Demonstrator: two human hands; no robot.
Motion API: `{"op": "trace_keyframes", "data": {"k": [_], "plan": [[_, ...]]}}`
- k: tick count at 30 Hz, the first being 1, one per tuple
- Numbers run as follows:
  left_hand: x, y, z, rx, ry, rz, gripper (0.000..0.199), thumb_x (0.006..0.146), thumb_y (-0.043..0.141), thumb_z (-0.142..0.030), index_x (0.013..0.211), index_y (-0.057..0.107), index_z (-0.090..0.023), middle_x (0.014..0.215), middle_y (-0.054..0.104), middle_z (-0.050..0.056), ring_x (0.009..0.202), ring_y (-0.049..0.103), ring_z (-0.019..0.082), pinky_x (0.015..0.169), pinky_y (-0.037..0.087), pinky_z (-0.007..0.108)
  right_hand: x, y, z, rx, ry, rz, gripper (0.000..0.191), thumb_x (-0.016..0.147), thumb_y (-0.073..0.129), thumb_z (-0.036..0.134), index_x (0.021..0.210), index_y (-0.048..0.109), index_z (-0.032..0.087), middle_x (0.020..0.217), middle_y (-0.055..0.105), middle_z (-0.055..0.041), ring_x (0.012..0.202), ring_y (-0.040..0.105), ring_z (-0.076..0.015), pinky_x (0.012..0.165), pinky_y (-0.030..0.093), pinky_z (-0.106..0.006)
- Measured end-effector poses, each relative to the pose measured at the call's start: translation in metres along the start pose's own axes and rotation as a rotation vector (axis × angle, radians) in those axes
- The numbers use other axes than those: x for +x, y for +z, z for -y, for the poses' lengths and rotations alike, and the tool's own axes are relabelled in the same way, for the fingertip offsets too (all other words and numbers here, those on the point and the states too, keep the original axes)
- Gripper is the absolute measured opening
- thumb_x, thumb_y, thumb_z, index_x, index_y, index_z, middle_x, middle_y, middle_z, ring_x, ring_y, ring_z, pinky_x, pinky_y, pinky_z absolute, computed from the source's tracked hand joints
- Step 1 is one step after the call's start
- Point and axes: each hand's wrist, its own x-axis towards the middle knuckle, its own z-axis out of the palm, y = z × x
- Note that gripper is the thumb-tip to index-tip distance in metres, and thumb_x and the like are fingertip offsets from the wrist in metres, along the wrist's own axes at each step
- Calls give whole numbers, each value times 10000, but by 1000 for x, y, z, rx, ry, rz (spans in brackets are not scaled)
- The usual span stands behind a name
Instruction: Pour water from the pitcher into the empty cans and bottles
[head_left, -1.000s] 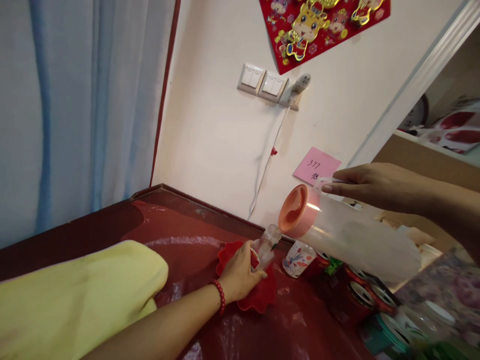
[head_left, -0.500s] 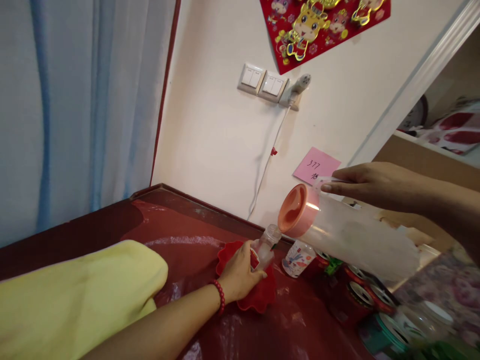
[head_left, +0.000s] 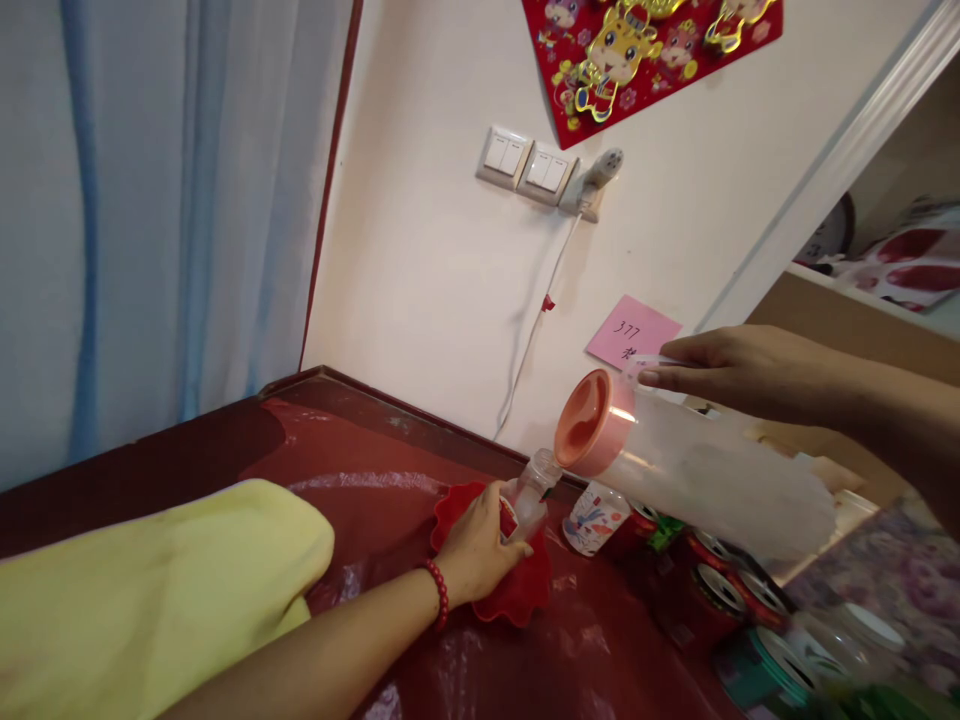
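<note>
My left hand [head_left: 480, 545], with a red bead bracelet at the wrist, is wrapped round a small clear glass bottle [head_left: 534, 495]. The bottle leans slightly to the right over a red scalloped bowl [head_left: 517, 595]. From the right, my right hand [head_left: 735, 370] grips the handle of a large translucent pitcher [head_left: 712, 480] with a pink-orange lid [head_left: 596, 420]. The pitcher lies tilted almost level, its lid right at the bottle's mouth. Whether liquid runs between them I cannot make out. My right fingers are partly hidden behind the handle.
A printed white jar [head_left: 596, 518] stands just right of the bowl. Several open cans [head_left: 716, 590] and a clear jar [head_left: 847, 640] crowd the table's right side. A yellow cloth [head_left: 165, 590] covers the left. Behind, a white cable [head_left: 525, 340] hangs down the wall beside a pink note [head_left: 634, 330].
Almost nothing differs. The pitcher and my right hand have shifted very slightly left; my left hand and the bottle stay in place.
</note>
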Motion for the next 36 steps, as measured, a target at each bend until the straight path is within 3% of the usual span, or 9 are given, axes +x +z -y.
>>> {"op": "trace_keyframes", "data": {"k": [36], "plan": [[0,0,-1,27,-24,16,653,723,732,-255,1311,453,-200,1298,610,108,1204,558,276,1005,414,346,5,-4,8,8,-5,25,673,779,312,882,686,543,257,646,593,1,662,571,-219,638,399,-365]]}}
